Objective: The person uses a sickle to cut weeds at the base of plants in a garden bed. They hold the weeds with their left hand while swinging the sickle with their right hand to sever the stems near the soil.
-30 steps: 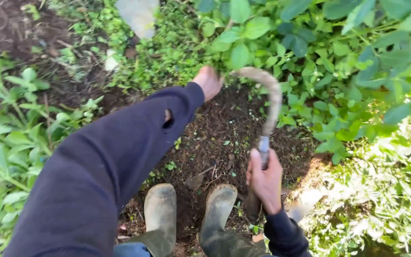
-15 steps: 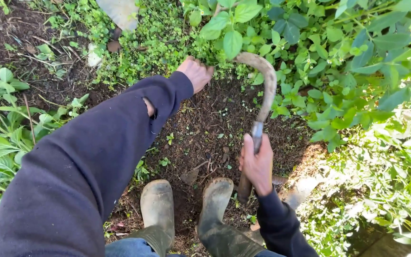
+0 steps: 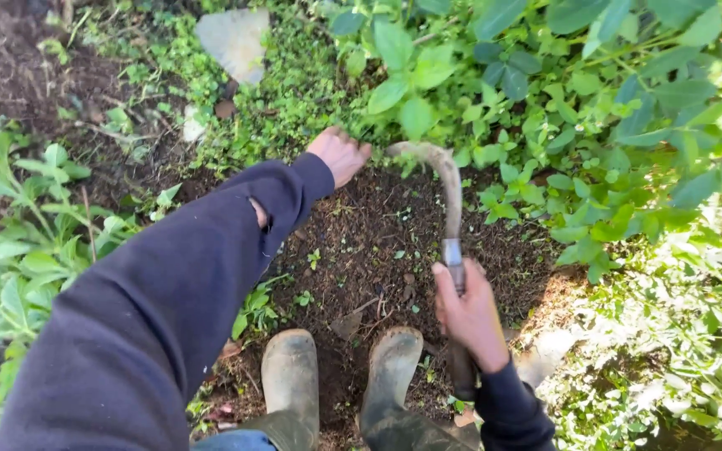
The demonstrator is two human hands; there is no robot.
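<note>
Gripping the handle of a sickle (image 3: 449, 209), your right hand (image 3: 468, 317) has its fingers closed tight around the wooden grip, low in the head view and just above your right boot (image 3: 393, 367). From that hand the tool runs up over a patch of bare dark soil (image 3: 361, 250), and its curved, dirt-caked blade hooks over to the left at the top, with the tip near your left hand (image 3: 340, 154). Your left hand reaches forward at the end of a dark blue sleeve (image 3: 169, 309), which has a small tear partway along it. It sits at the edge of the low green weeds (image 3: 286, 92); its fingers curl down into the plants, but you cannot tell from here whether they are closed on anything. Your left boot (image 3: 290, 380) stands beside the right one on the soil. Broad-leaved plants (image 3: 561, 92) crowd the upper right, and a flat grey stone (image 3: 234, 42) lies among the weeds at the top.
</note>
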